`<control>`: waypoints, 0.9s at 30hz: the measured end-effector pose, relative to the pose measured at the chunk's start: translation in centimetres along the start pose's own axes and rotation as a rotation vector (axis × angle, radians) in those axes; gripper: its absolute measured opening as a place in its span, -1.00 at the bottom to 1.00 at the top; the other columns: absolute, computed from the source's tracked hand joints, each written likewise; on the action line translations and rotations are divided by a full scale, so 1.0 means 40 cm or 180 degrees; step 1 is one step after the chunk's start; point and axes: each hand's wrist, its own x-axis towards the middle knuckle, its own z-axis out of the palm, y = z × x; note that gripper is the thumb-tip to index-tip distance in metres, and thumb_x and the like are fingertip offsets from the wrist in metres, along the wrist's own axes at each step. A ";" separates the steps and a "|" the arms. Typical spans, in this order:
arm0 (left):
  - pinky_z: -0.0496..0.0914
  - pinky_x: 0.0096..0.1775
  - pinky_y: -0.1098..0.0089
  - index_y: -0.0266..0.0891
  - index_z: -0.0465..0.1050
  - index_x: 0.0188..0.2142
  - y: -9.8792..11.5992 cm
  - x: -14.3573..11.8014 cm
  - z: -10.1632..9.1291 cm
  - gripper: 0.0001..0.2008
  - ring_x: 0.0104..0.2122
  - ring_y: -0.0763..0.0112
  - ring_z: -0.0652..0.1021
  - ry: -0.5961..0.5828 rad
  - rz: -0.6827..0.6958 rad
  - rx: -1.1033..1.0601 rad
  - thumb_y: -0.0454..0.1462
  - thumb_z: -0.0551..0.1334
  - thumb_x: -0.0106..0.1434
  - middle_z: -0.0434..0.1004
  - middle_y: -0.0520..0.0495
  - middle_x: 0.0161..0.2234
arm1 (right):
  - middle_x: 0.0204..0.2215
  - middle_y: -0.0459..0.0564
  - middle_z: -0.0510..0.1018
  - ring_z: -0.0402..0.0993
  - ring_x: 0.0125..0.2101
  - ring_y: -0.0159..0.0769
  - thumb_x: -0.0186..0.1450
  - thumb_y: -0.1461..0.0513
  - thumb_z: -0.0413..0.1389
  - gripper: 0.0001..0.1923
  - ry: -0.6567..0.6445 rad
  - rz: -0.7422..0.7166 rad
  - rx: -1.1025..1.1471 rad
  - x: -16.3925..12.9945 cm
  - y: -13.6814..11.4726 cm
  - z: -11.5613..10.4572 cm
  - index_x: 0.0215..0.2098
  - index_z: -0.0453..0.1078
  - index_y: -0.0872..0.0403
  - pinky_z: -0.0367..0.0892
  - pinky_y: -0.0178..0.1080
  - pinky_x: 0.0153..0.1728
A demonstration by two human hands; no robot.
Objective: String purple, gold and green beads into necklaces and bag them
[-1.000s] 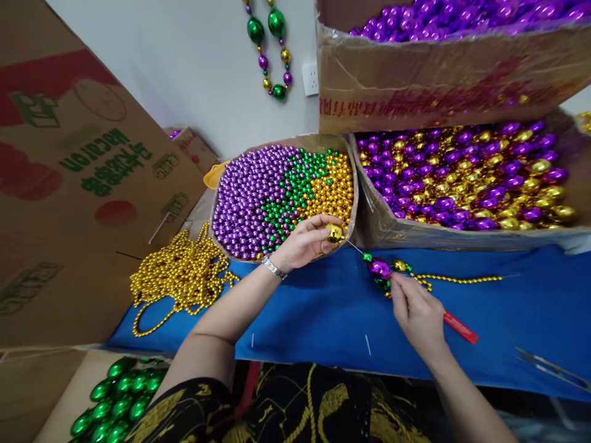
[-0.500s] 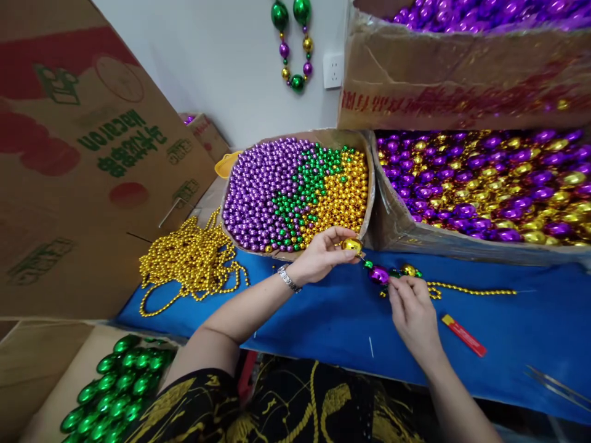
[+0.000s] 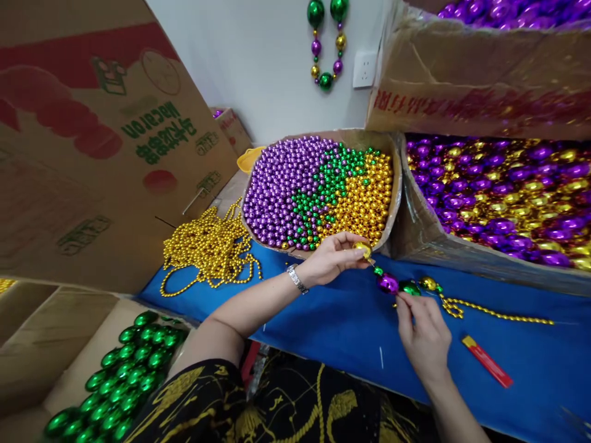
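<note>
My left hand (image 3: 333,259) pinches a gold bead (image 3: 362,249) at the front rim of the round box of small purple, green and gold beads (image 3: 392,212). A thin needle runs from that bead to a partly strung strand (image 3: 406,287) of a purple, a green and a gold large bead, trailing a thin gold bead chain (image 3: 494,312) over the blue table cover (image 3: 332,320). My right hand (image 3: 422,335) grips the strand just under the green bead.
A box of large purple and gold beads (image 3: 466,255) stands at right, with another purple-bead box (image 3: 480,86) stacked above. A pile of gold bead chains (image 3: 210,246) lies left, a red stick (image 3: 488,361) right. Green beads fill a carton (image 3: 124,375) at lower left. A finished necklace (image 3: 325,46) hangs on the wall.
The view has shifted left, so everything sits further right. My left hand has brought the gold bead closer to the strand, and my right hand has moved along with it.
</note>
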 end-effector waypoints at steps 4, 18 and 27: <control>0.52 -0.23 0.37 -0.30 0.47 -0.16 0.004 -0.011 -0.003 -0.60 -0.35 0.47 0.58 0.0070 0.0295 0.0230 -0.25 0.48 0.02 0.52 -0.03 -0.30 | -0.39 -0.02 0.52 0.50 -0.37 -0.34 0.37 0.20 0.07 -0.86 -0.0155 0.0126 0.0033 0.006 -0.011 0.006 -0.20 0.46 0.04 0.41 -0.30 -0.28; 0.52 -0.18 0.33 -0.29 0.49 -0.12 0.003 -0.023 -0.005 -0.61 -0.31 0.43 0.60 0.0011 0.0250 0.0152 -0.28 0.46 0.04 0.53 -0.04 -0.29 | -0.30 0.02 0.53 0.53 -0.30 -0.31 0.38 0.22 0.04 -0.83 -0.0250 0.0075 0.0075 -0.005 -0.003 0.006 -0.13 0.45 0.04 0.44 -0.27 -0.24; 0.51 -0.19 0.32 -0.29 0.51 -0.14 0.002 -0.029 -0.008 -0.61 -0.31 0.42 0.58 0.0143 0.0201 0.0037 -0.27 0.47 0.02 0.52 -0.05 -0.27 | -0.32 -0.01 0.52 0.52 -0.33 -0.33 0.38 0.23 0.05 -0.86 -0.0388 0.0086 0.0232 -0.003 -0.013 0.003 -0.15 0.43 0.05 0.44 -0.29 -0.24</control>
